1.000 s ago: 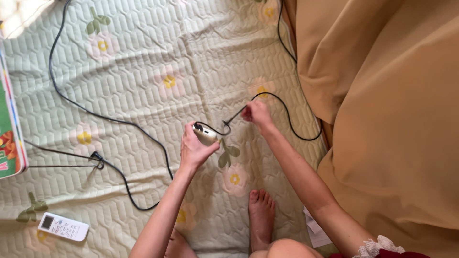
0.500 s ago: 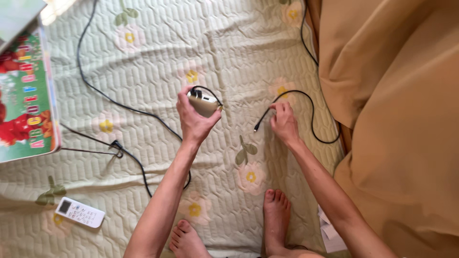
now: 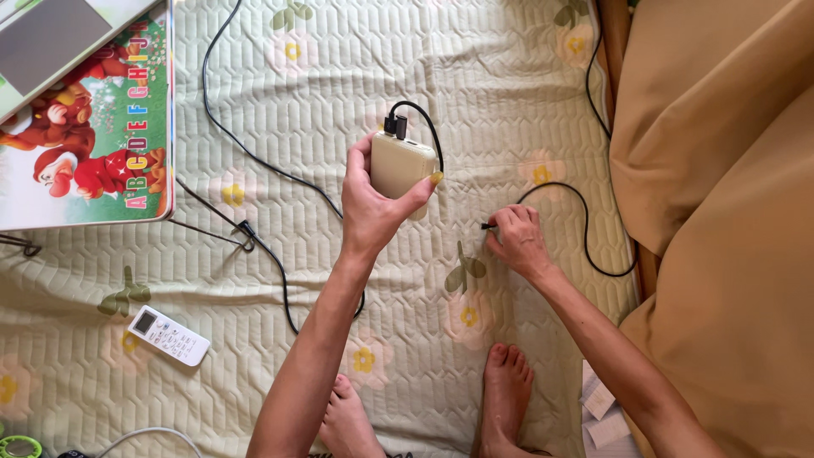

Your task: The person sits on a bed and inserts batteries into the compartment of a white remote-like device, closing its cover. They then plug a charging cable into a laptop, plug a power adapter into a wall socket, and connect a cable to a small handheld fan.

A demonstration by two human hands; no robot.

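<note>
Cream power bank (image 3: pixel 400 164) (left-held), colourful picture-board (image 3: pixel 93 127) upper-left

Two hands were in view, the left hand (image 3: pixel 373 212) and right hand (image 3: pixel 519 242), with two bare feet at the bottom. One cream power bank (image 3: pixel 398 165), one white remote (image 3: pixel 168 335) lower left, and one picture-printed folding table (image 3: pixel 93 136) upper left appeared.

Raised cream power bank (image 3: pixel 399 164) (cable-plugged)
</note>
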